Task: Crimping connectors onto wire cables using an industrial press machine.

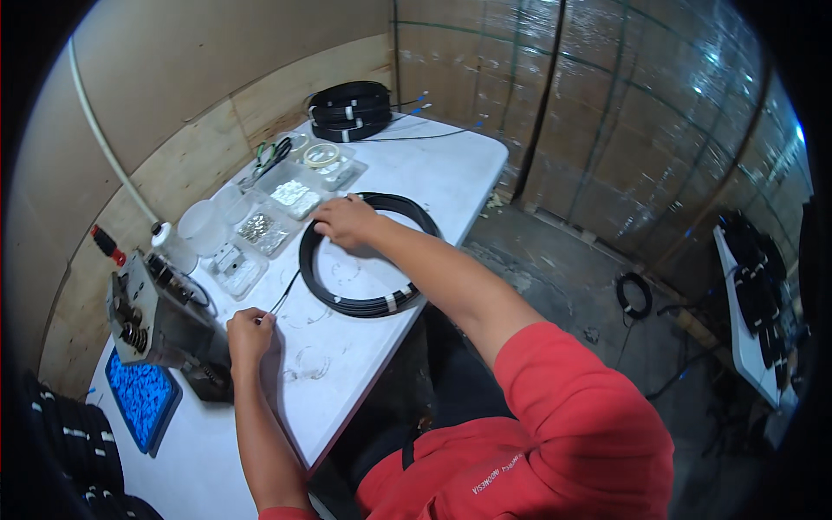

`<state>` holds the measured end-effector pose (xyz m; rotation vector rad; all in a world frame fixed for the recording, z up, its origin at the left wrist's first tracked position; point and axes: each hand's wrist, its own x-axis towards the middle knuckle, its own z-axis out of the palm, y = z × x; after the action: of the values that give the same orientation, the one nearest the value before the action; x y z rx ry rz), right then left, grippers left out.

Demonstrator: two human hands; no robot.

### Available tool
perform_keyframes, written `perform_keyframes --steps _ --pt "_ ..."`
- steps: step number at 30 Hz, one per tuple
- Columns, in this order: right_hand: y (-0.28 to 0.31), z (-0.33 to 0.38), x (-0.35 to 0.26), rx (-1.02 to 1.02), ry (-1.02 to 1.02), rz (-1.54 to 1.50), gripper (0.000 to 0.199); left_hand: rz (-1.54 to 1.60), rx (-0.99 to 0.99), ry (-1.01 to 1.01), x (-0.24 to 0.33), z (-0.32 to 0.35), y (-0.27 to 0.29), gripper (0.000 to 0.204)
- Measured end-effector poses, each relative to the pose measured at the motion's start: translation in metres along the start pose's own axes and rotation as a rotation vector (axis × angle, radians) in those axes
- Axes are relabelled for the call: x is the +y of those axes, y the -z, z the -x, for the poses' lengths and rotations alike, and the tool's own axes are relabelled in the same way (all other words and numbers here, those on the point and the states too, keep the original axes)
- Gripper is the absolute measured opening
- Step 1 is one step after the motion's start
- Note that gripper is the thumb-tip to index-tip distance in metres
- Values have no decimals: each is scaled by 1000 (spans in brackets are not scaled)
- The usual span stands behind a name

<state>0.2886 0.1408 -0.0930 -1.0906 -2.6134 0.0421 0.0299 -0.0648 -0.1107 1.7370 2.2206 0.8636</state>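
In the head view, a dark tray [176,399] at the lower left of the white table [347,347] holds a heap of small bright blue pieces [139,392]. Beyond the grey metal machine [165,325] stands a row of clear plastic containers: one with small shiny metal parts [258,229], and one farther back with pale silvery pieces [296,198]. Nearer the machine, a white box [234,270] has contents too small to make out. Farther along, a cream-coloured ring-shaped roll [321,155] sits on another clear container [350,177], and a white bottle [178,251] stands just beside the machine.

The coil of black cable [360,307] lies flat on the table, right of these containers. The right hand [347,221] rests on its upper left part, fingers bent over it; how firmly they close cannot be told. The left hand [250,334], near the machine, is nearly closed, thumb and fingers pinching the cable's loose end [282,300], which runs out from the coil's left side.

White bands [393,301] wrap the coil, with no writing legible on them. Small white lettering [498,475] runs across the red shirt [572,425].
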Motion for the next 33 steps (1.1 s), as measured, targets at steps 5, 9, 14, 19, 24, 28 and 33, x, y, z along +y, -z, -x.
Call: perform_keyframes --steps 5,9,14,19,24,28,33 --pt "36 37 43 -159 -382 51 57 -1 -11 9 -7 -4 -2 20" --pt "55 69 64 -132 -488 23 50 6 -28 19 0 -5 -2 21" --pt "62 75 65 -177 -548 -51 37 -9 -17 40 -12 -1 -1 22" --pt "35 41 55 -86 -514 -10 44 -4 -45 37 -3 4 -3 21" --pt "15 1 7 -29 -105 -28 41 1 -8 -24 -6 7 -7 25" --pt "10 -12 -74 -65 381 -308 31 17 -38 28 4 24 20 21" --pt "3 -10 -155 -474 626 -244 26 100 -46 102 -6 52 41 20"
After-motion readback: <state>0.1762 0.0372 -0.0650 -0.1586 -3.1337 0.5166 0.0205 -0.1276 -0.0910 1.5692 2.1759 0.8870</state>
